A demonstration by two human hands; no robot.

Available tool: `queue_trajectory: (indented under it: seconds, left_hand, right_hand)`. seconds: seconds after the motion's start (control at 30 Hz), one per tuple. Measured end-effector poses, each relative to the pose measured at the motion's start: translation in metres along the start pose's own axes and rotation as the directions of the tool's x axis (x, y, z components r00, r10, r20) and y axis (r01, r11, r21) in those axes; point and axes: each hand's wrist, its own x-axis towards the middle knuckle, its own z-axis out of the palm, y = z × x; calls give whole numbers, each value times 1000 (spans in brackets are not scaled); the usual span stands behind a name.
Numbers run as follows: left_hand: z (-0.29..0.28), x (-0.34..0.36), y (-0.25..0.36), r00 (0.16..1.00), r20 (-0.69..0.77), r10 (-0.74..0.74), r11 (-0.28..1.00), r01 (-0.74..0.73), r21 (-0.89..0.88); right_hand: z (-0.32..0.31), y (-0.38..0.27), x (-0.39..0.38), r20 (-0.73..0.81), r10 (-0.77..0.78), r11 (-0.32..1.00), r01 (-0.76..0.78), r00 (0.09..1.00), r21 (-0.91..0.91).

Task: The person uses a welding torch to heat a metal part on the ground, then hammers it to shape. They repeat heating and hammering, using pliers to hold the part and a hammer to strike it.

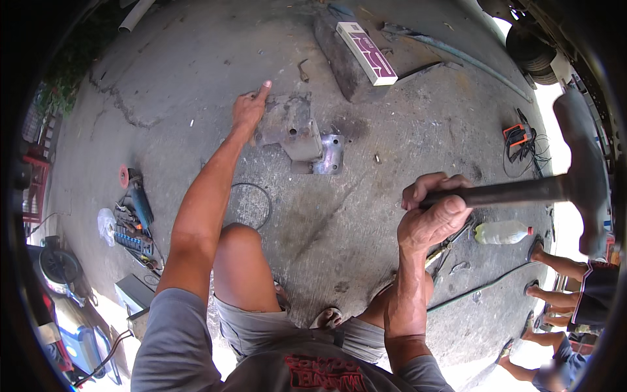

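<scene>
My left hand is closed on the upper left end of a grey steel bracket, one digit extended upward. The bracket has a dark hole and stands on the concrete against a shinier steel plate with holes. My right hand grips the dark handle of a large hammer, whose slightly blurred head is raised at the far right, away from the bracket. A small metal pin lies right of the plate.
A long box rests on dark steel. An angle grinder and toolbox lie left, near a thin cable loop. An orange device with cables and a plastic bottle are right. Other people's legs show lower right.
</scene>
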Motion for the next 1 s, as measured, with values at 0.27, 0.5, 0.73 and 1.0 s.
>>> queue_trajectory:
  seconds: [0.27, 0.5, 0.73, 1.0]
  left_hand:
    - [14, -10, 9, 1000, 28, 7, 993, -11, 119]
    - [34, -1, 34, 972, 232, -27, 998, 13, 59]
    - [49, 21, 10, 998, -47, 32, 937, -13, 349]
    - [37, 6, 16, 1000, -28, 13, 926, -1, 378]
  right_hand:
    - [-19, 169, -252, 33, 808, 416, -532, 588, -737]
    - [-63, 129, -188, -80, 832, 392, -684, 549, -615]
    - [-41, -41, 44, -140, 179, 971, -198, 974, -136]
    - [-30, 64, 88, -209, -290, 957, 281, 934, -72]
